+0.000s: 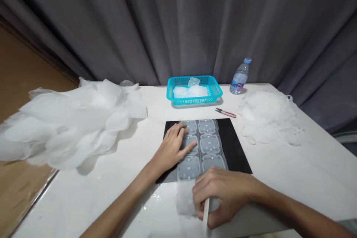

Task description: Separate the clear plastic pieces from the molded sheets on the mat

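A translucent plastic sheet of moulded rounded squares (209, 144) in two columns lies over a black mat (234, 147), its near end reaching past the mat onto the white table. My left hand (174, 143) rests open on the sheet's left column, fingers spread. At the near end, my right hand (219, 195) is closed around a thin white stick (206, 214) that points down toward me. The stick's upper part is hidden in my fingers, so its kind does not show. My right knuckles cover some of the lower squares.
A turquoise basket (195, 100) holding white translucent pieces stands at the back. Pink-handled thread snips (225, 112) and a water bottle (239, 78) are right of it. A large pile of translucent sheets (75, 119) lies left, and a heap of clear scraps (269, 117) right.
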Available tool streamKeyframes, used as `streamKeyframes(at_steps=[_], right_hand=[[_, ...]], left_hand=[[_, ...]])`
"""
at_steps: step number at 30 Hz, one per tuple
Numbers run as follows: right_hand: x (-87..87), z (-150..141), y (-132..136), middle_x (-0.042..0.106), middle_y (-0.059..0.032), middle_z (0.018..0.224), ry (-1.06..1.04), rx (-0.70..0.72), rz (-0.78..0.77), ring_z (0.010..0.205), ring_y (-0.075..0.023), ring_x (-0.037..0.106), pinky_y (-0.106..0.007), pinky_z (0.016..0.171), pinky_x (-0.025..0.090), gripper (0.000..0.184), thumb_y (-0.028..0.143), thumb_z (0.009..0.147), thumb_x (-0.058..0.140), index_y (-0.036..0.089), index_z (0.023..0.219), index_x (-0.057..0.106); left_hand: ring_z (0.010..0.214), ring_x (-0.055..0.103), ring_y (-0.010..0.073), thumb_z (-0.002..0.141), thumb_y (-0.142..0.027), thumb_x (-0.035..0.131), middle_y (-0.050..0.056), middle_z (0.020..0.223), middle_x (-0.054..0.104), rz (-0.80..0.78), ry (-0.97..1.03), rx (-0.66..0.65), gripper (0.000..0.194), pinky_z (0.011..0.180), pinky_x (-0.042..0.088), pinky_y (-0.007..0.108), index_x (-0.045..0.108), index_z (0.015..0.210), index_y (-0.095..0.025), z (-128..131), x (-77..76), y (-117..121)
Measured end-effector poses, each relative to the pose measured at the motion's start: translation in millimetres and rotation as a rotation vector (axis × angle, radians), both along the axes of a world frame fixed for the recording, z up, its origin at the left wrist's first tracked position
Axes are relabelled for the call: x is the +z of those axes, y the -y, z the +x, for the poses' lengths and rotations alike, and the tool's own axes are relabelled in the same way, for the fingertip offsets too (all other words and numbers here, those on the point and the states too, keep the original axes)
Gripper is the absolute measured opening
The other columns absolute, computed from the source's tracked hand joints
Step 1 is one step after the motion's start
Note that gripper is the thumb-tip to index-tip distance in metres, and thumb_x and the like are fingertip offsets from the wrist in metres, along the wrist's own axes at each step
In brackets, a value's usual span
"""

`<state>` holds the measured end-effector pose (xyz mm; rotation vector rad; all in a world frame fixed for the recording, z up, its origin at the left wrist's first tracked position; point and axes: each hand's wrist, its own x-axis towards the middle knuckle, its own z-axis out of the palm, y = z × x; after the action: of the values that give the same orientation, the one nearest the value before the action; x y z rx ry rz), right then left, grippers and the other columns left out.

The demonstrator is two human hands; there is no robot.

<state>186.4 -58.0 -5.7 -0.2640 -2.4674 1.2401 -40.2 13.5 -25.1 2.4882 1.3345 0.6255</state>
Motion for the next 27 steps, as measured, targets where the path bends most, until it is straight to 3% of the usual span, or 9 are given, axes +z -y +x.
streamKeyframes(at_steps=[3,6,9,11,13,16,19,24,27], right_hand=[[3.2,-1,0,0.064,0.0046,0.069,-0.015,-0.002,-0.019,0.063,-0.0081,0.058,-0.02,0.061,0.039,0.029,0.032,0.094,0.07,0.02,0.071,0.059],[8.0,2,-9,0.061,0.0014,0.071,-0.078,-0.206,0.054,0.063,-0.0098,0.054,-0.023,0.061,0.039,0.034,0.035,0.106,0.058,0.018,0.076,0.06],[9.3,11,-23,0.064,-0.005,0.082,-0.141,-0.461,0.241,0.076,-0.0161,0.055,-0.03,0.074,0.045,0.038,0.031,0.113,0.038,0.017,0.088,0.062],[7.4,19,-31,0.068,-0.0094,0.098,-0.159,-0.576,0.279,0.094,-0.0207,0.058,-0.038,0.09,0.048,0.045,0.036,0.115,0.027,0.018,0.099,0.064],[3.4,24,-38,0.067,-0.0107,0.11,-0.149,-0.67,0.214,0.104,-0.023,0.06,-0.042,0.097,0.048,0.054,0.048,0.114,0.019,0.02,0.109,0.065],[-3.5,28,-48,0.065,-0.0061,0.091,-0.151,-0.767,0.056,0.084,-0.0198,0.063,-0.036,0.082,0.053,0.065,0.063,0.11,0.017,0.021,0.111,0.067],[-6.3,23,-61,0.064,-0.0038,0.086,-0.167,-0.748,-0.066,0.071,-0.0156,0.065,-0.031,0.072,0.054,0.055,0.058,0.111,0.031,0.019,0.104,0.069],[-4.9,8,-87,0.073,-0.0052,0.1,-0.08,-0.634,0.058,0.093,-0.0181,0.07,-0.032,0.089,0.054,0.02,0.034,0.105,0.06,0.02,0.1,0.074],[-5.7,4,-94,0.075,-0.0054,0.107,-0.025,-0.583,0.034,0.096,-0.018,0.071,-0.031,0.088,0.055,0.014,0.029,0.102,0.064,0.021,0.109,0.074]], left_hand=[[0.147,0.044,0.0323,0.103,-0.055,0.056,0.014,0.152,0.052,-0.108,0.048,-0.066,0.039,0.123,0.039,0.053,0.054,0.121,-0.021,-1,7.4,-3],[0.14,0.052,0.031,0.104,-0.056,0.054,0.012,0.147,0.057,-0.18,0.078,-0.108,0.038,0.119,0.043,0.051,0.054,0.122,-0.023,-5,11.5,-13],[0.133,0.058,0.0284,0.104,-0.056,0.054,0.009,0.139,0.062,-0.197,0.081,-0.161,0.037,0.115,0.047,0.046,0.058,0.122,-0.025,-11,13.6,-27],[0.133,0.058,0.0282,0.101,-0.056,0.059,0.007,0.14,0.063,-0.204,0.075,-0.207,0.039,0.116,0.046,0.045,0.06,0.127,-0.027,-16,14.4,-35],[0.137,0.056,0.029,0.1,-0.057,0.062,0.007,0.145,0.06,-0.187,0.044,-0.244,0.043,0.118,0.044,0.046,0.062,0.132,-0.028,-20,14.4,-39],[0.143,0.051,0.0303,0.101,-0.057,0.06,0.007,0.152,0.057,-0.102,-0.02,-0.262,0.045,0.121,0.042,0.049,0.063,0.135,-0.028,-24,11.5,-39],[0.145,0.05,0.0308,0.101,-0.058,0.06,0.009,0.155,0.055,-0.031,-0.042,-0.259,0.048,0.121,0.042,0.05,0.063,0.137,-0.026,-25,6.4,-37],[0.152,0.042,0.0333,0.097,-0.061,0.064,0.012,0.161,0.047,0.023,-0.047,-0.231,0.05,0.123,0.04,0.052,0.068,0.131,-0.024,-26,1.5,-39],[0.151,0.043,0.0343,0.093,-0.065,0.066,0.012,0.161,0.048,0.001,-0.057,-0.21,0.056,0.122,0.04,0.053,0.069,0.131,-0.023,-27,1.5,-41]])
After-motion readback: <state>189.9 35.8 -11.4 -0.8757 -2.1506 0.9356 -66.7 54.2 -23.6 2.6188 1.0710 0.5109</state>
